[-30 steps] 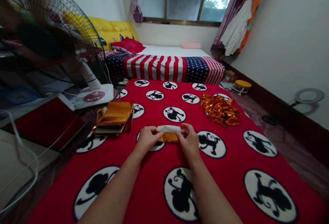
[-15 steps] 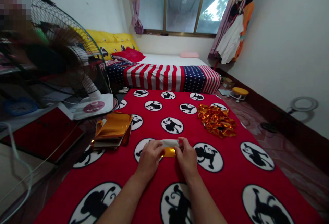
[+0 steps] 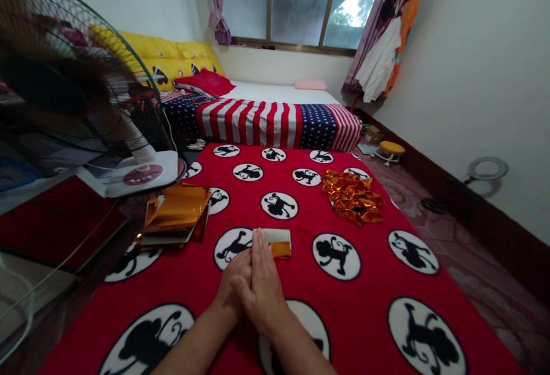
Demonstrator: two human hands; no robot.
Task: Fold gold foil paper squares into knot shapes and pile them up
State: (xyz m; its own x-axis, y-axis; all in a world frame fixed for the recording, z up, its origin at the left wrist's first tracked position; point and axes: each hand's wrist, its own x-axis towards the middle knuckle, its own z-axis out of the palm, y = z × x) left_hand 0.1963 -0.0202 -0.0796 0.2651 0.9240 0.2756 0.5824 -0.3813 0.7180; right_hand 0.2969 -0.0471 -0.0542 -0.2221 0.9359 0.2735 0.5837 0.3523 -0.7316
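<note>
A small sheet of gold foil paper (image 3: 281,250), folded so a pale band and a gold band show, lies on the red cloth (image 3: 365,329). My right hand (image 3: 267,286) is stretched flat across the paper's left end, fingers straight and close together, thumb out to the left. Beside it and partly beneath is my left hand (image 3: 232,286); its fingers are mostly hidden by the right. To the left sits a stack of gold foil sheets (image 3: 176,211). On the right lies a heap of folded, crinkled gold foil pieces (image 3: 353,197).
An electric fan (image 3: 144,171) stands at the left by a dark red panel (image 3: 60,220). Beyond the cloth is a bed with a striped and starred cover (image 3: 253,122). A yellow stool (image 3: 392,148) and a ring-shaped stand (image 3: 487,168) are on the floor at right.
My right hand has moved left from the paper's right end and now lies over its left end, against my left hand. The paper's right end is uncovered. The view has shifted slightly.
</note>
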